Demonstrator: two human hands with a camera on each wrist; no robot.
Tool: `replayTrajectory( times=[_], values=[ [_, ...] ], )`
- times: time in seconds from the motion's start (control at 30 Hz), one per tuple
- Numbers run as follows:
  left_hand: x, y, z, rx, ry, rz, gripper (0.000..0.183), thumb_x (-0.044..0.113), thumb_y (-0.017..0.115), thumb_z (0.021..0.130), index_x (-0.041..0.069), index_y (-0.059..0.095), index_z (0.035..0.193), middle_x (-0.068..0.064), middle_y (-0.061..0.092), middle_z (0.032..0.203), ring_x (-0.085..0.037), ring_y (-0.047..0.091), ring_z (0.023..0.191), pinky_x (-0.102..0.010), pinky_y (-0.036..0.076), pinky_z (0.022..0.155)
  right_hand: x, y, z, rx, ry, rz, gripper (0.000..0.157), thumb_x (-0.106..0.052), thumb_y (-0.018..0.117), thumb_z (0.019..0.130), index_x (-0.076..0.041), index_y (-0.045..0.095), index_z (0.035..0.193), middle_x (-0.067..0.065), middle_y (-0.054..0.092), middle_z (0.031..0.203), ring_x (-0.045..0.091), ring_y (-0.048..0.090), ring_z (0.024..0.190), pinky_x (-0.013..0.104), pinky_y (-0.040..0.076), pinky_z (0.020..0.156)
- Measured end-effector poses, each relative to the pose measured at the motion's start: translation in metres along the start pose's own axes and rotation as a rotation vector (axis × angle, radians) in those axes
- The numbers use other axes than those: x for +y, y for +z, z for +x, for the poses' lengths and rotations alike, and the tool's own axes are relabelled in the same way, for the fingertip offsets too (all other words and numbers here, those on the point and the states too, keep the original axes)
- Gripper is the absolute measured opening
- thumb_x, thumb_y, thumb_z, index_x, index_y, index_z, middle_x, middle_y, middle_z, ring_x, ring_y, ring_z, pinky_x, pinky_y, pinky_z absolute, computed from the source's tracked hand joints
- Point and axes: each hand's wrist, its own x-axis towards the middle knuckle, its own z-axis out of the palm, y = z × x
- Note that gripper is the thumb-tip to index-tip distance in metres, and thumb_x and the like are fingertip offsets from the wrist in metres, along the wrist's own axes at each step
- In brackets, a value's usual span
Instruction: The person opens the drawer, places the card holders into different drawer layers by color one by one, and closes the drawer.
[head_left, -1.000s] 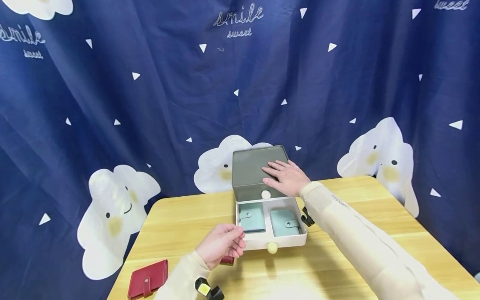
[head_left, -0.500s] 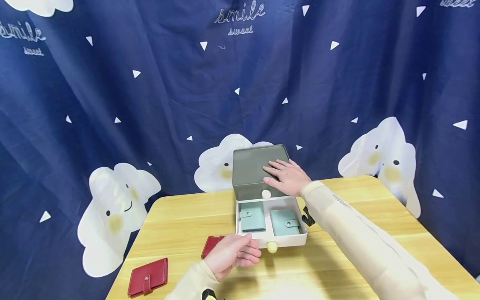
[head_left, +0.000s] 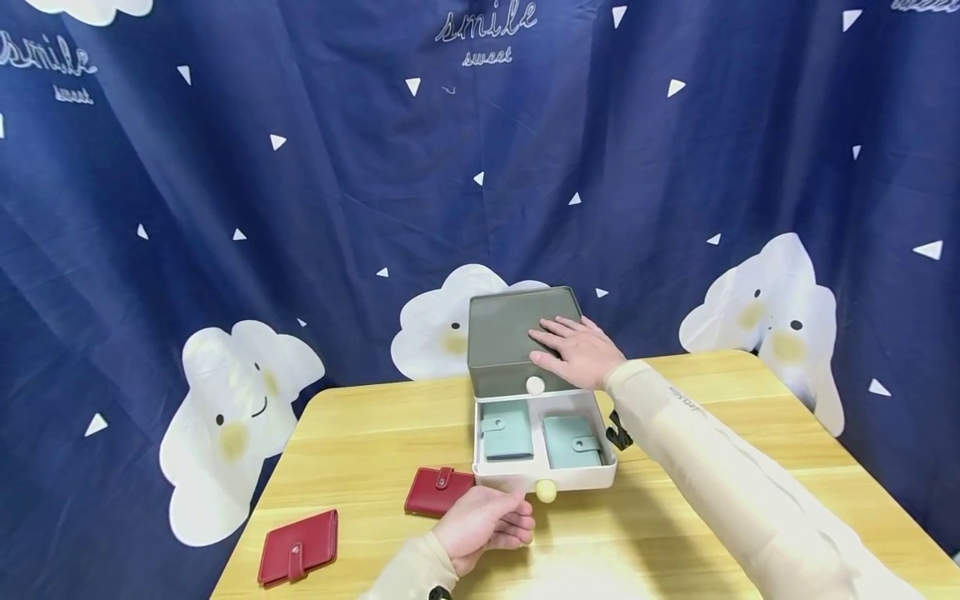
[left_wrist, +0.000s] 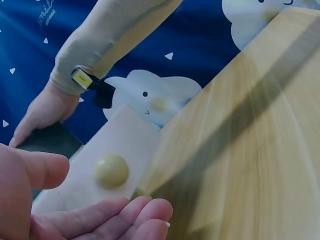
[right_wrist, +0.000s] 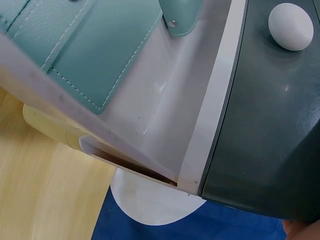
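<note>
My right hand (head_left: pixel 577 354) lies spread on top of a small drawer box (head_left: pixel 517 329) with a dark grey body. Its white lower drawer (head_left: pixel 585 479) is pulled out, holding two light teal wallets, one on the left (head_left: pixel 507 429) and one on the right (head_left: pixel 572 442). In front of the drawer, my left hand (head_left: pixel 487 527) has its fingers loosely bent and grips nothing. The left wrist view shows the round yellow knob (left_wrist: pixel 111 171) beyond the gap between thumb and fingers. A red wallet (head_left: pixel 438 492) lies flat just behind that hand.
Another red wallet (head_left: pixel 300 547) rests farther left on the wooden table (head_left: pixel 375 433). A white knob (head_left: pixel 535 385) sits on the closed upper drawer. Behind the table hangs a navy curtain (head_left: pixel 337 208) with clouds and triangles.
My left hand has moved right and down toward the front of the yellow knob, its fingers loosening. The nearer red wallet has come into full view. The right hand stays put.
</note>
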Motion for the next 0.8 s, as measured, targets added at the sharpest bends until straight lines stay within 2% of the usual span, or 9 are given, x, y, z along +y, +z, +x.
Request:
replayTrajectory(
  times=[0.33,0.8],
  values=[
    [-0.015,0.009,0.010,-0.037,-0.012,-0.068,0.042,0.028,0.057,0.096,-0.013,0.063,0.103,-0.011,0.069,0.086,-0.017,0.068,0.075,-0.029,0.057,0.070,-0.002,0.000,0.001,-0.002,-0.006,0.003,0.068,-0.068,0.025,0.095,-0.027,0.039,0.148,0.000,0.033,0.154,0.024,0.023,0.144,0.051,0.009,0.116],
    [-0.031,0.017,0.027,-0.039,0.005,-0.171,0.048,0.031,0.059,0.095,-0.015,0.060,0.110,-0.016,0.070,0.093,-0.019,0.069,0.076,-0.029,0.058,0.070,0.002,0.004,0.003,0.002,0.003,0.000,0.071,-0.071,0.022,0.093,-0.029,0.039,0.148,-0.001,0.032,0.154,0.023,0.022,0.144,0.051,0.009,0.116]
  ],
)
